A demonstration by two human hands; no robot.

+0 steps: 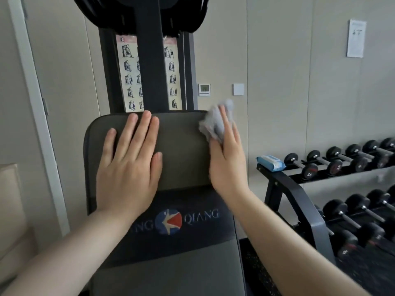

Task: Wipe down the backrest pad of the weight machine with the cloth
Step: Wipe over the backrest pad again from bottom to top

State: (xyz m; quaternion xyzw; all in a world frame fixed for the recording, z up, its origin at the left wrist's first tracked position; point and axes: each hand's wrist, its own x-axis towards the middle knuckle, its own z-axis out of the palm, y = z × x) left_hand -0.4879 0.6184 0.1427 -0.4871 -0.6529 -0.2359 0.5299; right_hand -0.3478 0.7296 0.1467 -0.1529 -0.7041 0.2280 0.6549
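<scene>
the right hand [227,159] presses a crumpled grey cloth [215,122] under its fingers at the top right edge of the backrest pad [181,150]; the left hand [130,161] lies flat on the pad, fingers spread, holding nothing. so near the edge, the cloth could slip off. beside the pad, dumbbells [333,163] fill a rack by a beige wall.
</scene>
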